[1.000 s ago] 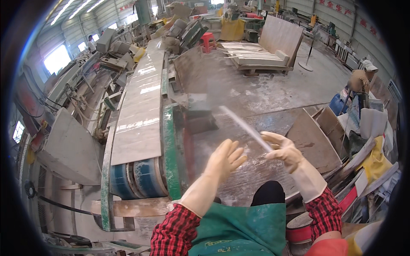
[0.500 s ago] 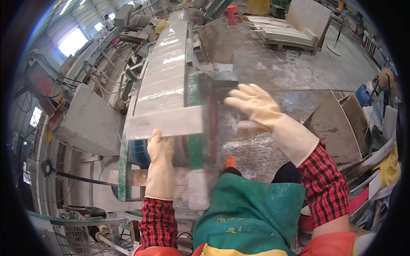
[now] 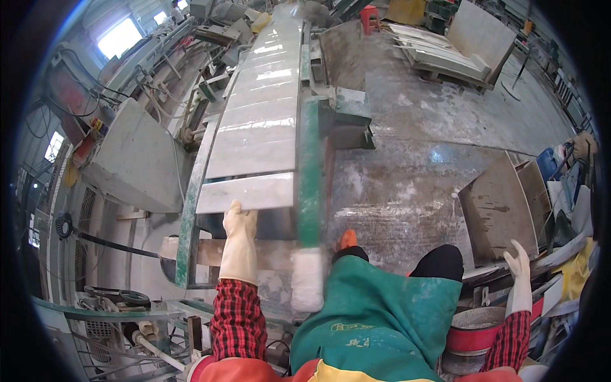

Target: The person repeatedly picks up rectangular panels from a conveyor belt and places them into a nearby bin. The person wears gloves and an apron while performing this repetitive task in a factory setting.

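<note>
A pale, glossy stone strip (image 3: pixel 258 193) lies crosswise at the near end of the conveyor, between its two rails. My left hand (image 3: pixel 239 230), in a cream rubber glove, grips the strip's near edge with the thumb on top; the fingers beneath are partly hidden. Beyond a narrow gap, a row of similar stone strips (image 3: pixel 254 127) runs away along the conveyor. My right hand (image 3: pixel 519 270), gloved the same way, is far out to the right with fingers apart and nothing in it. It is close to the leaning stone boards (image 3: pixel 499 207).
A green rail (image 3: pixel 310 172) borders the conveyor, with a white padded block (image 3: pixel 308 280) at its near end. A red-rimmed bucket (image 3: pixel 474 331) stands by my right forearm. Farther off are a pallet of pale strips (image 3: pixel 439 51) and a red stool (image 3: pixel 369 19).
The stone strip has shifted off the green rail and now lies between the rails, still in my left hand. My right hand has swung from beside the conveyor to the lower right.
</note>
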A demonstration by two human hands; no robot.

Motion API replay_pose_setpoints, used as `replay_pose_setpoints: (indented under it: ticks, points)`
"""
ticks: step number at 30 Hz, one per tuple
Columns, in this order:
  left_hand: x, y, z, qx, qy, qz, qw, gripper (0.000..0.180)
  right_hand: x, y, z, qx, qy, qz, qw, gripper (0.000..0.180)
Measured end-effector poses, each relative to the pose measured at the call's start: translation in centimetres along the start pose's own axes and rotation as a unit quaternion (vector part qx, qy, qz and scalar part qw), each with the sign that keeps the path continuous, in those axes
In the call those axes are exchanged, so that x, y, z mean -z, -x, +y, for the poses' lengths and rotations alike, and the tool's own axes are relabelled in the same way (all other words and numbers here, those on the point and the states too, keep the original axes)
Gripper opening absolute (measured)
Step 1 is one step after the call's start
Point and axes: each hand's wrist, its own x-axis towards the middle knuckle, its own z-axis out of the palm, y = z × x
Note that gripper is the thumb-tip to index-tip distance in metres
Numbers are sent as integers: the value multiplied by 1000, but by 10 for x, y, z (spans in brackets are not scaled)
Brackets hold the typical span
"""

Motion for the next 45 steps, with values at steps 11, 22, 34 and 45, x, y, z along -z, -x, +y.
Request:
replay_pose_setpoints:
  ticks: [11, 22, 34, 45]
  points:
    - [-5, -37, -7, 11, -53, 42, 998, 37, -7, 75, 136, -114, -180, 24, 977, 62]
    - [-46, 8, 25, 52, -475, 130, 869, 41, -11, 63, 65, -62, -170, 10, 983, 57]
    - [-40, 0, 22, 90, -399, 124, 904, 33, -22, 60, 60, -38, -140, 7, 989, 58]
    - [-42, 10, 41, 55, -566, 48, 821, 44, -20, 47, 39, -31, -135, -5, 990, 59]
